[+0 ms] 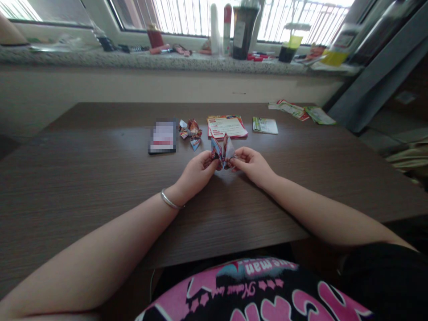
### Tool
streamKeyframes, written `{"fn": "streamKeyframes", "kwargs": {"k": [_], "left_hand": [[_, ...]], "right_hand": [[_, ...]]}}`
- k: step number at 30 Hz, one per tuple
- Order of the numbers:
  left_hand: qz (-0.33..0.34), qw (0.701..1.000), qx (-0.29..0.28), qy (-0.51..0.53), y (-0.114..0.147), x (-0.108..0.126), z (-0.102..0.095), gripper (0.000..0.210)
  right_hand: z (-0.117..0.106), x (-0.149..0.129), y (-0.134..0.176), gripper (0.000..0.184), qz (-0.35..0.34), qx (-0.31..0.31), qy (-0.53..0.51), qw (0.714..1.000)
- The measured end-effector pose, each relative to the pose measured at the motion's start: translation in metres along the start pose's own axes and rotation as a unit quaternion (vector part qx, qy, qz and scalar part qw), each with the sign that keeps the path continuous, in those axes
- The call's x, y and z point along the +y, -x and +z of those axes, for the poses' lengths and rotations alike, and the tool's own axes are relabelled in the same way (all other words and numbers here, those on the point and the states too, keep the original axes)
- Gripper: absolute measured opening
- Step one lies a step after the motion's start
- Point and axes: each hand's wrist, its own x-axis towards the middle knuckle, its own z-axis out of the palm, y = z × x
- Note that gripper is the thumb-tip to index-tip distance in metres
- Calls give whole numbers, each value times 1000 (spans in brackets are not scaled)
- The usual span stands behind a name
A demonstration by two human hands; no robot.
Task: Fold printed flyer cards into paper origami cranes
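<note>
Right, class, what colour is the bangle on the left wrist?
The bangle is silver, seen best in the head view.

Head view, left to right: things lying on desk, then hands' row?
Lying: pixelated rectangular item, loose folded paper, larger card stack, smaller card stack, far-right green-edged card. Nearer: left hand, held folded paper, right hand.

Daylight is coming past the white window frame [102, 26], and a barred railing [187, 15] is showing outside. Along the speckled sill [100, 62], a white tube [214, 29] and a red-capped tube [227, 26] are standing just beside a tall dark container [243, 35]; a red jar [154, 38] is sitting farther left, a yellow-and-dark cup [290, 51] to the right. A grey curtain [371, 82] is hanging at the right. Printed cards [290, 110] are lying near the far right corner of the brown table [83, 187], which I'm seeing under the sill.
</note>
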Motion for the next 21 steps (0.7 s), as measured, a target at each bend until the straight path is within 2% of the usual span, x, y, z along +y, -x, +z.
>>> {"fn": "streamKeyframes", "kwargs": {"k": [5,12,21], "left_hand": [[-9,999,-5,41,-1,-3,2,23],[-24,998,12,58,-2,2,1,21],[-67,994,79,43,-11,2,-3,37]], "right_hand": [[0,3,-2,32,7,0,-8,1000],[4,5,-7,36,17,17,-37,999],[6,-3,-28,35,111,13,-58,992]]}}
